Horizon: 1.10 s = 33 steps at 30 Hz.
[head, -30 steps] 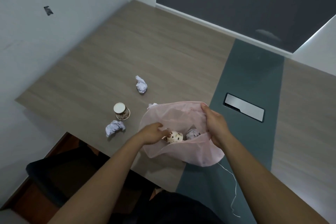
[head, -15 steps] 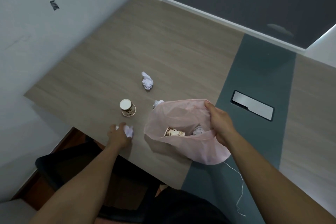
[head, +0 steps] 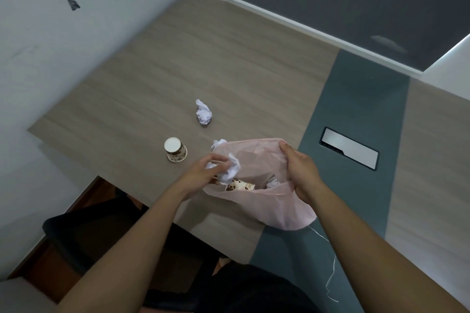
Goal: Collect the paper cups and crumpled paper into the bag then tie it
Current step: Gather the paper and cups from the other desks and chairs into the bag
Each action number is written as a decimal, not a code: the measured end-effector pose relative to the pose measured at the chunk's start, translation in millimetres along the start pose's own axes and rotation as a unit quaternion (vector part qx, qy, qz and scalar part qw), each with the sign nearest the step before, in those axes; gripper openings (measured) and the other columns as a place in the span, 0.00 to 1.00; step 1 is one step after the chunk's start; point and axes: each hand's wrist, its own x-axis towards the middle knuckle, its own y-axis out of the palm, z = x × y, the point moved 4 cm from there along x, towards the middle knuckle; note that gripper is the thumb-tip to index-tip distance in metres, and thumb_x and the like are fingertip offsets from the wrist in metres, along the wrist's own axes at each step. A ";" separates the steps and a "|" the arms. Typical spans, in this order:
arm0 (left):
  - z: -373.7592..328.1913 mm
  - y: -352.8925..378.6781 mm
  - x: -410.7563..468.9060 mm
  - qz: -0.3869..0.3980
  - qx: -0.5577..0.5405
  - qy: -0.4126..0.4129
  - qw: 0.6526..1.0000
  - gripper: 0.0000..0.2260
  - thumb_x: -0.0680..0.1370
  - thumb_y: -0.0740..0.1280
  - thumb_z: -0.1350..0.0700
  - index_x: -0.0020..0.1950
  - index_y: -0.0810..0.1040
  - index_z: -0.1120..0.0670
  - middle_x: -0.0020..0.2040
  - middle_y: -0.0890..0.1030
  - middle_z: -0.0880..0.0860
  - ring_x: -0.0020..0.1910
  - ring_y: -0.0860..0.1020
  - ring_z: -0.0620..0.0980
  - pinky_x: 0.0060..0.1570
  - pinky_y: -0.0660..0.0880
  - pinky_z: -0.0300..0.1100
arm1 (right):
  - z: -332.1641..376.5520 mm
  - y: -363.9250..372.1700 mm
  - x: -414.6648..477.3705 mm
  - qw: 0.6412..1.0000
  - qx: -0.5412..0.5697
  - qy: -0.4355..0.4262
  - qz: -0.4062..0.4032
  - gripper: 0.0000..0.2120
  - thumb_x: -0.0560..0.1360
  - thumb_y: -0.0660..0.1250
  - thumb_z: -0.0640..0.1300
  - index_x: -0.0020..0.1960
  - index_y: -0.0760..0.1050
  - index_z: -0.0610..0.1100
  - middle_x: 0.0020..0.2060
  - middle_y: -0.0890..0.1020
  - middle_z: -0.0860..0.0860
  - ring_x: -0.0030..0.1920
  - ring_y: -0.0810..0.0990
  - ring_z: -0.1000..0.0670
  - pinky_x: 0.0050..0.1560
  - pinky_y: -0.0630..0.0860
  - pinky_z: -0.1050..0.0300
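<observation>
The left grip [head: 203,173] curls its fingers round a paper ball [head: 232,170] at the open mouth of the pink bag [head: 256,155]. The right grip [head: 300,170] pinches the bag's rim, holding it open. Inside lie a spotted cup [head: 239,187] and a small wad [head: 273,182]. The bag overhangs the counter [head: 229,58] at its near edge. An upturned cup [head: 175,150] and a loose wad [head: 203,112] sit just beyond, and the counter runs on to the walls.

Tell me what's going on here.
A person bags litter. The right hand holds the pink bag open by its rim while the left hand grips a crumpled paper at its mouth. A cup and a paper wad lie inside. An inverted cup, a paper ball and a half-hidden scrap sit on the table.
</observation>
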 end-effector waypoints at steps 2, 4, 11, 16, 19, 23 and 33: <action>7.3 26.8 9.3 0.041 0.068 -0.032 0.996 0.17 0.75 0.81 0.43 0.58 0.86 0.50 0.58 0.87 0.52 0.49 0.85 0.48 0.51 0.83 0.49 | -1.7 2.3 0.9 1.000 -0.006 0.000 0.003 0.17 0.83 0.71 0.60 0.51 0.90 0.49 0.46 0.92 0.49 0.53 0.91 0.42 0.57 0.87 0.47; 20.7 44.7 19.5 0.039 0.163 -0.054 0.984 0.18 0.72 0.80 0.38 0.55 0.86 0.47 0.58 0.87 0.47 0.56 0.84 0.46 0.60 0.81 0.48 | -3.2 2.7 1.1 1.000 -0.017 0.002 0.002 0.17 0.84 0.70 0.60 0.51 0.90 0.49 0.47 0.92 0.48 0.53 0.91 0.42 0.58 0.87 0.46; 13.3 70.0 31.6 0.096 0.351 -0.081 0.928 0.36 0.77 0.72 0.31 0.77 0.75 0.53 0.70 0.81 0.52 0.68 0.80 0.54 0.70 0.75 0.49 | -9.7 -10.6 4.2 0.999 -0.027 0.006 -0.015 0.17 0.84 0.69 0.60 0.51 0.90 0.49 0.49 0.91 0.48 0.53 0.90 0.44 0.63 0.85 0.43; -39.9 41.7 40.8 0.162 0.307 -0.100 0.932 0.22 0.85 0.65 0.39 0.60 0.83 0.58 0.55 0.88 0.51 0.48 0.85 0.51 0.53 0.85 0.51 | -17.1 -21.7 12.6 0.999 -0.011 0.014 -0.035 0.18 0.83 0.70 0.61 0.57 0.89 0.47 0.55 0.90 0.48 0.56 0.89 0.45 0.64 0.84 0.47; -64.6 10.3 58.1 0.030 0.227 -0.072 0.971 0.14 0.87 0.62 0.49 0.50 0.82 0.56 0.44 0.89 0.54 0.40 0.85 0.54 0.35 0.75 0.42 | -19.8 -27.2 15.6 0.999 -0.010 0.021 -0.046 0.18 0.84 0.69 0.61 0.57 0.89 0.48 0.54 0.90 0.49 0.55 0.89 0.46 0.62 0.84 0.49; -48.1 -27.9 96.1 -0.191 0.309 -0.006 0.932 0.08 0.82 0.66 0.55 0.52 0.84 0.55 0.51 0.87 0.56 0.49 0.84 0.56 0.53 0.77 0.46 | -23.4 -31.8 19.8 0.998 -0.013 0.028 -0.047 0.19 0.82 0.69 0.62 0.55 0.89 0.49 0.54 0.91 0.49 0.56 0.89 0.45 0.67 0.83 0.42; 38.9 -17.1 125.5 -0.090 0.418 0.003 0.904 0.29 0.77 0.76 0.55 0.78 0.73 0.49 0.67 0.71 0.62 0.60 0.81 0.68 0.66 0.76 0.55 | -20.7 -38.8 16.8 0.998 0.008 0.039 -0.056 0.16 0.84 0.70 0.58 0.52 0.89 0.48 0.50 0.91 0.51 0.54 0.90 0.47 0.64 0.84 0.47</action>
